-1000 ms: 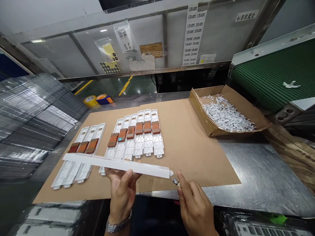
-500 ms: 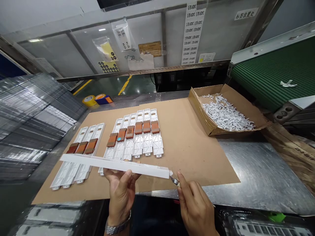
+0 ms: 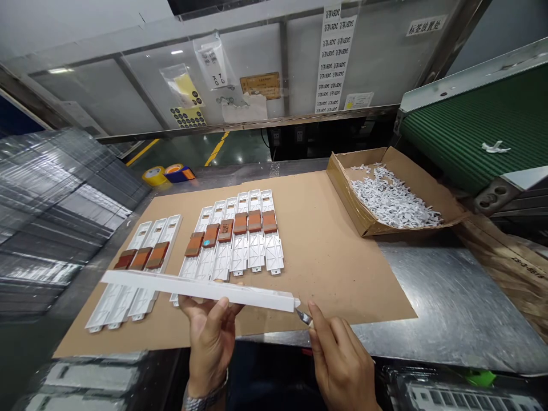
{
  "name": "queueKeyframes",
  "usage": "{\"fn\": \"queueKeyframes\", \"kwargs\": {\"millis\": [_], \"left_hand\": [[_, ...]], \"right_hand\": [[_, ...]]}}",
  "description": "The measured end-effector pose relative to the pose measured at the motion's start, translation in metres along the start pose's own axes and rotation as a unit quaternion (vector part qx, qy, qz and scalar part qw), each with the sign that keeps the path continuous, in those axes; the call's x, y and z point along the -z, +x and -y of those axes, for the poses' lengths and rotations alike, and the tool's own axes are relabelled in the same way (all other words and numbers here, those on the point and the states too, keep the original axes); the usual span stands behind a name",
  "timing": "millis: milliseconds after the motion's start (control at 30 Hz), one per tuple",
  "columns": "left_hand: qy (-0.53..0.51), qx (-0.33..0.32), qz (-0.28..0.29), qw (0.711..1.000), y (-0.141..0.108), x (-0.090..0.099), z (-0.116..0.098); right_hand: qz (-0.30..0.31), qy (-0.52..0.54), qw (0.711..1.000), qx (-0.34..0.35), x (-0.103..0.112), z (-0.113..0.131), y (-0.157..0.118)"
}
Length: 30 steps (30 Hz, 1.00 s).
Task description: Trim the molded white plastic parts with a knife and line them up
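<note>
My left hand (image 3: 212, 328) is closed around the underside of a long white plastic strip (image 3: 201, 290), thumb in front, holding it level above the table. My right hand (image 3: 340, 354) grips a small knife (image 3: 304, 317), whose short metal tip is at the strip's right end. Most of its handle is hidden in my fingers. Behind the strip lie more white plastic strips (image 3: 274, 251) in two groups, open side up. Reddish-brown blocks (image 3: 226, 230) rest across them.
Brown cardboard (image 3: 317, 228) covers part of the metal table (image 3: 411, 285). At the right stands a carton (image 3: 351, 200) with many small white plastic pieces (image 3: 389, 197). Beyond it is a green conveyor belt (image 3: 479, 120). Tape rolls (image 3: 154, 175) lie at the back left. Wrapped stacks (image 3: 55, 211) stand left.
The strip's left end has dipped slightly and shifted a little left. Both hands keep their hold, and the knife tip stays at the strip's right end.
</note>
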<state>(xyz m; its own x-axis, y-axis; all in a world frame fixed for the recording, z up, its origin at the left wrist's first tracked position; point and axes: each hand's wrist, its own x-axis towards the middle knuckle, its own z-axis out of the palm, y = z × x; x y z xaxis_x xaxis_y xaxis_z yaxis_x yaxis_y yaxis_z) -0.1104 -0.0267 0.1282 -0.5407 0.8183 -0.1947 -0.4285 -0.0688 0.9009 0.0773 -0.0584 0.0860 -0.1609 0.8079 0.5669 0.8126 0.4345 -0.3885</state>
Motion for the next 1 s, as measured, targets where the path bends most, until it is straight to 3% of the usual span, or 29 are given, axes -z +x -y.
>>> {"fn": "queueKeyframes", "kwargs": {"millis": [467,1000], "left_hand": [[0.004,-0.002,-0.006,1.000,-0.002,0.003,0.002],[0.007,-0.005,-0.011,1.000,-0.004,-0.008,0.000]], "right_hand": [[-0.004,-0.024,1.000,0.010,-0.001,0.000,-0.002],[-0.018,-0.069,0.997,0.003,-0.004,-0.011,-0.005]]}}
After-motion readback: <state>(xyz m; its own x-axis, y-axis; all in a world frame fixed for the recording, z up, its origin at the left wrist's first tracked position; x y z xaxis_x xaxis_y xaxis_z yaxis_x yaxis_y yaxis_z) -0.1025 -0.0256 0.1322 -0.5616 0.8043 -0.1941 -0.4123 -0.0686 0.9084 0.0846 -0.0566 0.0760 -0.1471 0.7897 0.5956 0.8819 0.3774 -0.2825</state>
